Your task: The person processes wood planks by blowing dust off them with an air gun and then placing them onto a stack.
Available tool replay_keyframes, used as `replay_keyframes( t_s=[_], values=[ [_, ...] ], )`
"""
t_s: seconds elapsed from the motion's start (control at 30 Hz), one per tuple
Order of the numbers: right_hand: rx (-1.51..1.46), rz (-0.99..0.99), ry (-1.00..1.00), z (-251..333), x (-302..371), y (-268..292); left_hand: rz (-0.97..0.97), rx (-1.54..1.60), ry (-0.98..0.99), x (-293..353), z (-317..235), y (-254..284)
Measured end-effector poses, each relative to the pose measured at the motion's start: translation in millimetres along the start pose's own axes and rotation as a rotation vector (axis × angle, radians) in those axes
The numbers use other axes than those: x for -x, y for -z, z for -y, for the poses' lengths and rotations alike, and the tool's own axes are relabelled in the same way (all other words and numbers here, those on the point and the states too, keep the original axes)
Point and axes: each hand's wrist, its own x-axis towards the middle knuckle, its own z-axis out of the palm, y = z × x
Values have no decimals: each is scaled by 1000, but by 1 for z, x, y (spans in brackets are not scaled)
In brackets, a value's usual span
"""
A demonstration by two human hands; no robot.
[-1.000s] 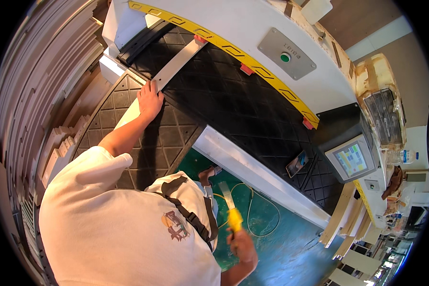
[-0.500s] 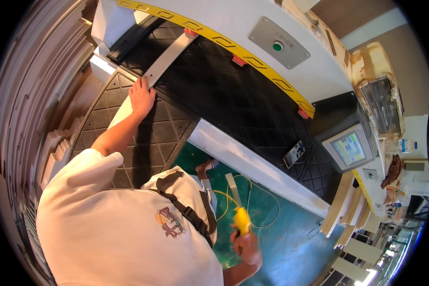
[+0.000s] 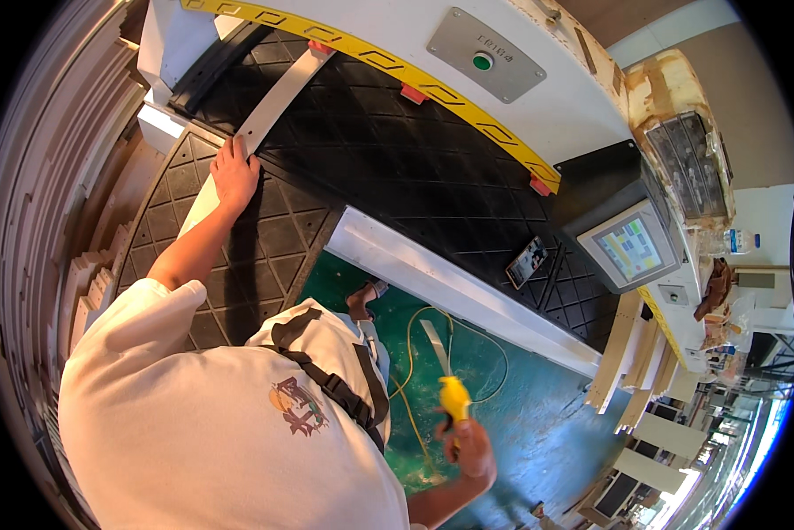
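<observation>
My left hand (image 3: 235, 170) lies flat, fingers spread, pressing a long pale wooden strip (image 3: 264, 110) that runs across the black diamond-patterned rubber machine bed (image 3: 397, 141). My right hand (image 3: 469, 444) is clamped around a yellow-handled tool (image 3: 453, 395), low over the green floor (image 3: 538, 424).

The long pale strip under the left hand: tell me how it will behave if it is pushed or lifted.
The strip looks thin, flat and straight across the black ribbed mat, so it is probably stiff yet may sag if lifted by one end. The left hand lies flat on it; the mat's raised pattern likely resists sliding. It seems light for its length and cannot roll.
</observation>
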Motion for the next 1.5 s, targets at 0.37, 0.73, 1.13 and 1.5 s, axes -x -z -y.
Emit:
replay_keyframes(
  t_s=[0.37,0.73,1.13,1.5],
  values=[
    [94,72,194,14,-102,-50,16,31,16,-2,0,4],
    [34,132,86,32,-115,-67,-19,117,-16,-2,10,6],
    [527,434,44,111,-180,-84,327,443,-385,131,39,115],
    [471,-139,146,219,-267,-64,423,507,-342,146,51,138]
  ],
)
